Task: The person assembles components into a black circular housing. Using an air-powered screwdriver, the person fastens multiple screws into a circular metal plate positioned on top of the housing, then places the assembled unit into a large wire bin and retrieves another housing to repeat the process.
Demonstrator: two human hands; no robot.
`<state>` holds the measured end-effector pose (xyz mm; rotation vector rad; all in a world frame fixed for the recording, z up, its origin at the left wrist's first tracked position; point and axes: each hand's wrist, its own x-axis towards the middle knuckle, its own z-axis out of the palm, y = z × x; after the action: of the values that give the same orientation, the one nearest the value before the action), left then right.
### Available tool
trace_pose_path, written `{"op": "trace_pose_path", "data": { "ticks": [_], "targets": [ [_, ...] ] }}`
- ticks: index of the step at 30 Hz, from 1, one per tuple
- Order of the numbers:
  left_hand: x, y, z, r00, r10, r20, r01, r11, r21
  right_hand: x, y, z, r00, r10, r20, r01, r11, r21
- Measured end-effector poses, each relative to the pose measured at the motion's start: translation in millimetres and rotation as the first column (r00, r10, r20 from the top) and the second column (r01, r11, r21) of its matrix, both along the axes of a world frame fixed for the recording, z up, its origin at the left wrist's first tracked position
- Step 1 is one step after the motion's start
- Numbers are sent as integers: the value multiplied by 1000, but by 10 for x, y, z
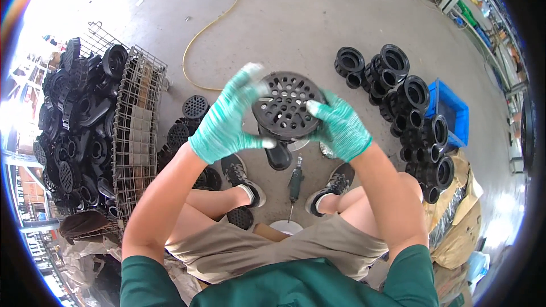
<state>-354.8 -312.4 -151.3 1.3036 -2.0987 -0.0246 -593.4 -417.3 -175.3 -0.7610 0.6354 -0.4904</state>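
Green-and-white striped gloves [216,133] cover both our hands, and between them we have a black round-grated drain fitting [287,102], raised in front of us, clear of the floor. Our right grip [344,128] is closed on its right side, thumb lying over the perforated face, fingers passing out of sight beneath. Our left grip [224,116] is open, thumb and fingers spread in a wide C about the left side; the fingertips are blurred, so we cannot tell whether they touch the rim. From this open grip the fitting lies directly to the right, its holed face turned up toward us, its stubby outlet [279,156] pointing back our way, just beside the left thumb. We judge that the right grip bears the weight. Lower down, a green power screwdriver [295,183] shows between our shoes [242,173], its long axis running away from us. Farther out, a wire cage [136,131] heaped with black parts [85,108] stands on our left; black pipe fittings [414,92] line the right, a blue crate [463,125] beside them.
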Motion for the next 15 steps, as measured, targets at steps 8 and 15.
{"op": "trace_pose_path", "data": {
  "ticks": [8, 15],
  "targets": [
    [19, 13, -744, 889, 324, -324, -60, 783, 619, 19, -160, -557, 966, 96, -240, -197, 875, -442],
    [170, -10, -1403, 701, 425, -573, 135, 710, 691, 233, -216, -906, 766, 18, -643, -436, 750, -498]
  ]
}}
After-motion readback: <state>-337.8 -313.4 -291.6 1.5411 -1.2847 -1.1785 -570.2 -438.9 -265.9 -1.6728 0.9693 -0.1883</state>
